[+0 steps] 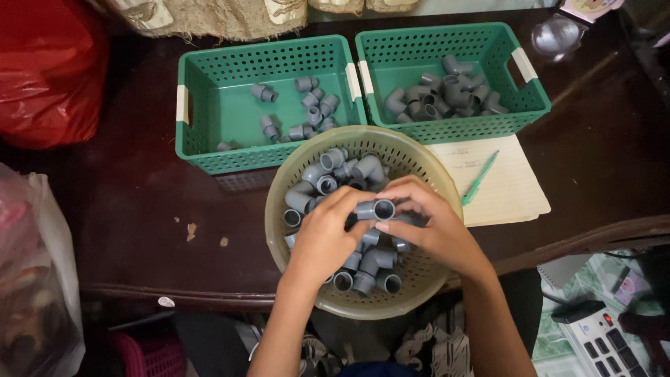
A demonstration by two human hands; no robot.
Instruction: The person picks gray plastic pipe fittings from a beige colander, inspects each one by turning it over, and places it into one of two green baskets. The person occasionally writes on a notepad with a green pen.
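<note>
Grey plastic is what I see from the head camera: a pipe elbow fitting point(375, 209) pinched between my left hand point(322, 237) and right hand point(427, 222), both gripping it over the round olive basket point(276, 199). Its long axis lies roughly left to right, with one open socket facing up toward the camera. More loose grey fittings point(328, 178) crowd the basket under my fingers. Beyond it, on the dark wooden table point(139, 202), stand two green baskets: the left one point(216, 150) sparsely filled, the right one point(520, 112) piled fuller. A green pen point(479, 178) rests on a yellow notepad point(509, 199).
</note>
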